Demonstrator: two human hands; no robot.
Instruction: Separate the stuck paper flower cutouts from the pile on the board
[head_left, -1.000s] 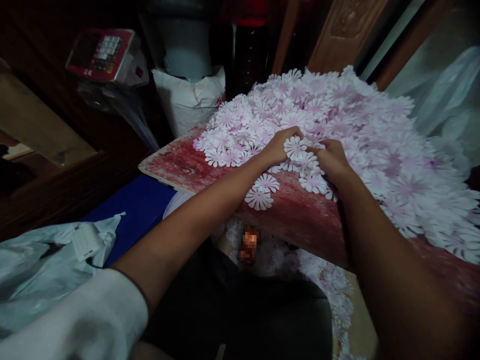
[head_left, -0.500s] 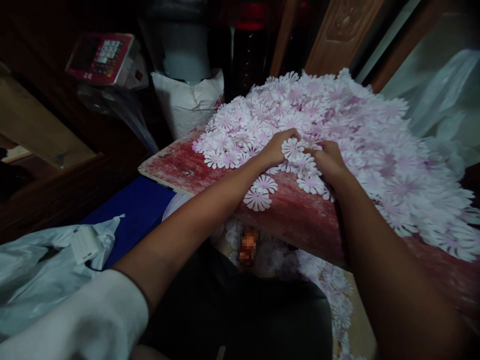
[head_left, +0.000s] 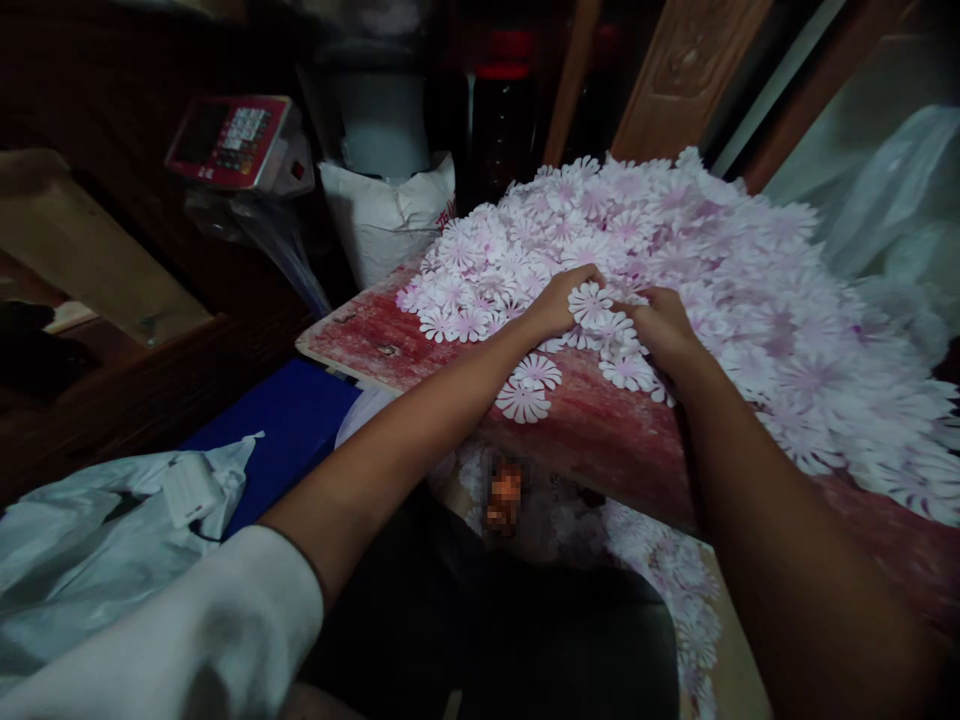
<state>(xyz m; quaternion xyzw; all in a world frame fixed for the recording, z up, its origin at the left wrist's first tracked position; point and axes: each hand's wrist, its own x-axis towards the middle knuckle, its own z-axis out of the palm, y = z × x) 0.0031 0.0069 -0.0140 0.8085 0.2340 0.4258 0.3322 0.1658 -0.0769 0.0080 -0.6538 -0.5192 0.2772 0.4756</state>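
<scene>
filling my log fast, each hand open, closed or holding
Left hand: at the flower pieces, grip can't be told.
Right hand: also at them, grip can't be told.

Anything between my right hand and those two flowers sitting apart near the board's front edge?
Yes: a small flower cluster sits between your right hand and the two flowers, just left of the hand. No other obstacle shows there.

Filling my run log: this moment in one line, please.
left hand: at flower pile; right hand: at flower pile; loose flowers: on red board
</scene>
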